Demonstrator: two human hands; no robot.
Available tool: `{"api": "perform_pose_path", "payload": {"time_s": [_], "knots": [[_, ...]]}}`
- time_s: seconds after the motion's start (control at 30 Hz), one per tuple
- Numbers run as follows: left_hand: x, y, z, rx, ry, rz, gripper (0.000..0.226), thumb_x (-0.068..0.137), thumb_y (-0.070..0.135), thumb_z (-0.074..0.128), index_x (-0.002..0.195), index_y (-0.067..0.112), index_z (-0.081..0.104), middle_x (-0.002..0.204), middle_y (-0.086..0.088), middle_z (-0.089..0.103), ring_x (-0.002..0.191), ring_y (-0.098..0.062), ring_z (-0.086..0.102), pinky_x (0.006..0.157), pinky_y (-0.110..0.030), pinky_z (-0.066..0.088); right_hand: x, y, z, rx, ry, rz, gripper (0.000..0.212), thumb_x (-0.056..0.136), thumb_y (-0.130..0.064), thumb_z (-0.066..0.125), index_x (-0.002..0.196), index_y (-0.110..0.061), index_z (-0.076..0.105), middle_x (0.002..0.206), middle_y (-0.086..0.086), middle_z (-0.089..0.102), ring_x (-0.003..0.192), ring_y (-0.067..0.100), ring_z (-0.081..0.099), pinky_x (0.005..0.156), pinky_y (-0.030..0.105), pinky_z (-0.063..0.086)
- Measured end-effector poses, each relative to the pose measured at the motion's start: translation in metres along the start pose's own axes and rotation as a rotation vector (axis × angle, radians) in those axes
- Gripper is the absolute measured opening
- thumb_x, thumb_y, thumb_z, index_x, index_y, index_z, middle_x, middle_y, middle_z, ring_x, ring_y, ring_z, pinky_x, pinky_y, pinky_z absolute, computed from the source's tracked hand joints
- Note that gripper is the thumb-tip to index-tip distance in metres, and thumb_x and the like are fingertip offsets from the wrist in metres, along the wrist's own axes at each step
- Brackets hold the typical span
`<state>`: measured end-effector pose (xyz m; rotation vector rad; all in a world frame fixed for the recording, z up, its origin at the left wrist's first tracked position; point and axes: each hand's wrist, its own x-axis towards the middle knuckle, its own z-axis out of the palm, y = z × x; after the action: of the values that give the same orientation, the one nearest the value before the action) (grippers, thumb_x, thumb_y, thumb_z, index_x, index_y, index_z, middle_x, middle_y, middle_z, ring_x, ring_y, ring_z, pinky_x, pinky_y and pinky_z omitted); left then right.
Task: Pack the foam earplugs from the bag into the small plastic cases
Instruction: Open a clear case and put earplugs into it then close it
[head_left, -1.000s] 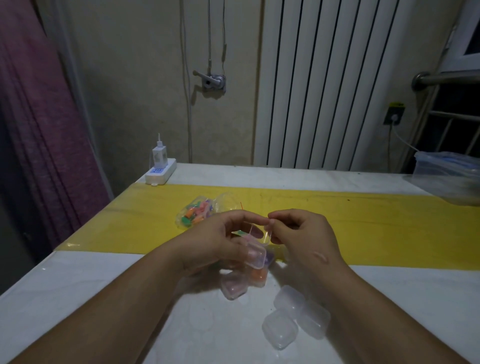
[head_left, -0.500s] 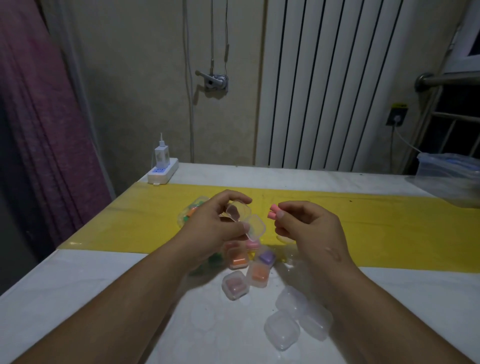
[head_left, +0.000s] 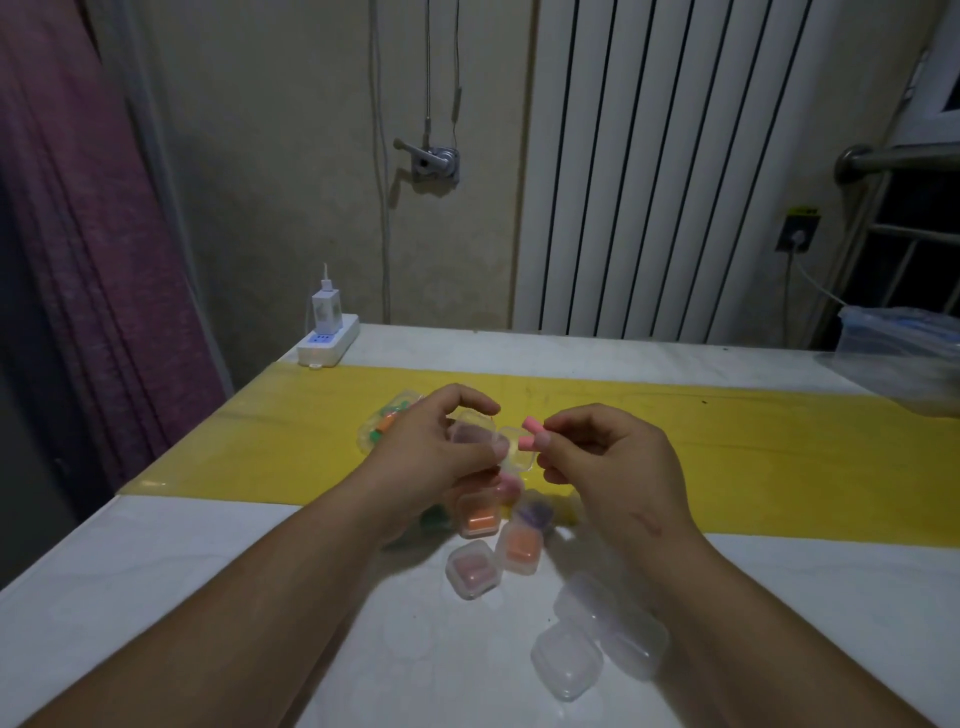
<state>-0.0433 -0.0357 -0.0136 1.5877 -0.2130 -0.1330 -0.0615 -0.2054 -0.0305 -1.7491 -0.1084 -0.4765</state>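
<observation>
The left hand (head_left: 431, 457) is covering most of the bag (head_left: 382, 423) and part of the open case (head_left: 517, 454) it is gripping; the right hand (head_left: 608, 462) is hiding the ends of the pink earplugs (head_left: 531, 424) it is pinching; a green shape (head_left: 434, 517) below the left wrist is blurring into shadow; the tub (head_left: 904, 358) is running off the right edge

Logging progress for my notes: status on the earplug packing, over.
Left grip holds open case. Right grip pinches pink earplugs beside its lid, not yet inside. Nothing blocking.
</observation>
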Motion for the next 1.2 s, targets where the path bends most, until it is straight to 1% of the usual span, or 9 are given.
{"api": "perform_pose_path", "payload": {"time_s": [0.17,0.3,0.4,0.5,0.63,0.8,0.97,1.13,1.2], "knots": [[-0.001,-0.004,0.0,0.1,-0.065,0.013,0.036,0.079,-0.003,0.074,0.109,0.014,0.067,0.095,-0.012,0.071,0.079,-0.019,0.074,0.066,-0.027,0.059,0.002,0.002,-0.001,-0.135,0.007,-0.022,0.01,0.08,-0.027,0.081,0.077,-0.026,0.071,0.069,-0.009,0.073,0.066,0.009,0.067,0.065,0.031,0.057],[0.0,-0.004,0.002,0.085,-0.048,0.01,0.037,0.077,-0.008,0.074,0.11,0.009,0.066,0.089,-0.01,0.073,0.076,-0.016,0.074,0.065,-0.028,0.059,0.001,0.001,-0.001,-0.228,-0.012,-0.065,0.015,0.08,-0.022,0.079,0.071,-0.031,0.071,0.065,-0.023,0.065,0.058,-0.001,0.054,0.053,0.009,0.037],[-0.002,-0.001,0.003,0.091,-0.023,0.022,0.036,0.078,-0.009,0.073,0.109,0.008,0.066,0.076,0.003,0.07,0.064,-0.004,0.07,0.054,-0.015,0.052,-0.001,0.004,0.002,-0.321,-0.039,-0.073,0.009,0.082,-0.026,0.076,0.076,-0.034,0.074,0.07,-0.023,0.063,0.061,-0.004,0.051,0.054,0.01,0.033],[-0.001,-0.001,0.003,0.083,-0.043,0.038,0.035,0.08,-0.009,0.071,0.111,0.007,0.064,0.068,0.009,0.072,0.062,0.001,0.069,0.053,-0.012,0.051,0.001,0.006,0.004,-0.407,-0.026,-0.087,0.006,0.083,-0.039,0.074,0.085,-0.033,0.076,0.087,-0.014,0.056,0.075,-0.003,0.05,0.062,0.013,0.032],[-0.001,-0.002,0.002,0.052,-0.078,0.058,0.035,0.08,-0.009,0.07,0.111,0.006,0.064,0.07,0.013,0.072,0.065,-0.002,0.07,0.055,-0.015,0.052,0.001,0.003,0.005,-0.35,-0.011,-0.05,0.008,0.083,-0.039,0.074,0.083,-0.032,0.071,0.084,-0.01,0.059,0.073,0.003,0.053,0.059,0.012,0.036],[0.0,0.0,0.003,-0.085,-0.078,0.031,0.035,0.087,0.005,0.068,0.119,0.017,0.061,0.087,-0.01,0.073,0.08,-0.026,0.071,0.068,-0.036,0.061,-0.004,-0.003,0.006,0.071,-0.052,0.212,0.024,0.084,-0.023,0.076,0.093,-0.024,0.054,0.077,0.009,0.072,0.067,0.019,0.069,0.064,0.046,0.057],[0.003,0.001,0.0,-0.367,-0.114,-0.06,0.03,0.099,0.024,0.04,0.111,0.005,0.06,0.097,-0.029,0.062,0.086,-0.038,0.061,0.089,-0.054,0.05,-0.002,-0.01,0.0,0.209,0.024,0.23,0.025,0.077,-0.015,0.082,0.092,-0.012,0.063,0.077,0.011,0.074,0.066,0.018,0.067,0.063,0.032,0.054],[0.001,-0.005,0.003,-0.141,-0.113,0.05,0.023,0.086,0.003,0.066,0.108,0.009,0.067,0.103,-0.023,0.067,0.089,-0.034,0.067,0.085,-0.051,0.057,-0.007,-0.012,0.004,0.284,-0.022,0.253,0.004,0.087,-0.01,0.071,0.089,-0.007,0.071,0.073,0.007,0.071,0.061,0.016,0.062,0.057,0.028,0.054],[0.001,-0.005,0.004,-0.104,-0.071,0.078,0.027,0.084,0.0,0.068,0.11,0.009,0.065,0.096,-0.019,0.07,0.082,-0.03,0.07,0.072,-0.04,0.061,-0.007,-0.015,0.006,0.396,-0.035,0.318,0.017,0.096,-0.007,0.056,0.09,-0.004,0.071,0.076,0.012,0.071,0.061,0.016,0.062,0.052,0.026,0.052]]}}
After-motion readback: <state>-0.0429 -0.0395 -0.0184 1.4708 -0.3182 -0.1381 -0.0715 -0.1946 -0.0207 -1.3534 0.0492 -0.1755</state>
